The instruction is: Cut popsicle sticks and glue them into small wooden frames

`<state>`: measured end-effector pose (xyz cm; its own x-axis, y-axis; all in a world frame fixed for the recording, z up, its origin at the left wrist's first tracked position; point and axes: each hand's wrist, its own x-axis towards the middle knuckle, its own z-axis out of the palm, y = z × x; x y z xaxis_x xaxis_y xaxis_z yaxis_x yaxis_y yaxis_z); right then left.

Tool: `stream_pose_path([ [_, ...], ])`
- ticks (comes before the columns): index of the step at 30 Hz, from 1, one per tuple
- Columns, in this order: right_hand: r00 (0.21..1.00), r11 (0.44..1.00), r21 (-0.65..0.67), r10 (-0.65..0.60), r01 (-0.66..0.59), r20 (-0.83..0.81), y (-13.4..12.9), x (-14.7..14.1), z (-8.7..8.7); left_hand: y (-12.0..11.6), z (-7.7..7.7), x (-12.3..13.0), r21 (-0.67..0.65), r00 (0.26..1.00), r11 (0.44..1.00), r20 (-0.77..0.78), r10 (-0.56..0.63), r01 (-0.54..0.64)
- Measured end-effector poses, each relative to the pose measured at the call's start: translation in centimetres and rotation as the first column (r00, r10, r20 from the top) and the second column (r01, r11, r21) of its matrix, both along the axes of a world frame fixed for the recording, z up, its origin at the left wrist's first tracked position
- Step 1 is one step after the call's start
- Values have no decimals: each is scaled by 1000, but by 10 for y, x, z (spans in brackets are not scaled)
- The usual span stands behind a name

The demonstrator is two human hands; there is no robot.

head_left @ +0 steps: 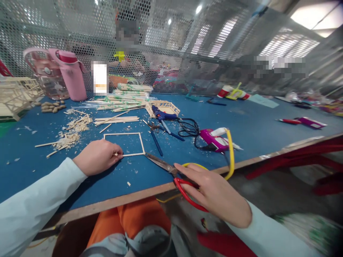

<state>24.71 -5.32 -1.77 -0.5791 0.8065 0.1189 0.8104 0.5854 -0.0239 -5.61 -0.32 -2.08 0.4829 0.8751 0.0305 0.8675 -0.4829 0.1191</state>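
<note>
the thin stick frame (142, 144) lies on the blue surface (104, 187), a rough rectangle. the left hand (98, 157) covers its near left corner — fingers closed on the near side, apparently pinning it down. the right hand (214, 185) grips the scissors (172, 170) by their red and yellow handles, the tips at the frame's near right corner; whether the blades touch the wood, i cannot tell.

the step in hand looks like trimming or adjusting that corner, judging by where the tips point. the next move seems to call for keeping the frame flat and working the blades gently — too hard a nip could crack the joint or pull the rectangle out of square.

just beyond the frame are loose sticks (118, 120); to its left, a heap of offcuts (80, 124); to its right, blue-handled pliers (156, 142).
</note>
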Motion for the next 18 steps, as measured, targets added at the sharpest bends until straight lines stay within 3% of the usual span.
stream_pose_path([
  [7,995,985,152,-79,87,-56,-17,-10,-20,-1,2,1,-16,1000,1000,-9,12,-12],
  [18,989,993,81,-77,87,-128,-14,-4,-20,0,2,1,0,1000,1000,-5,1,-1],
])
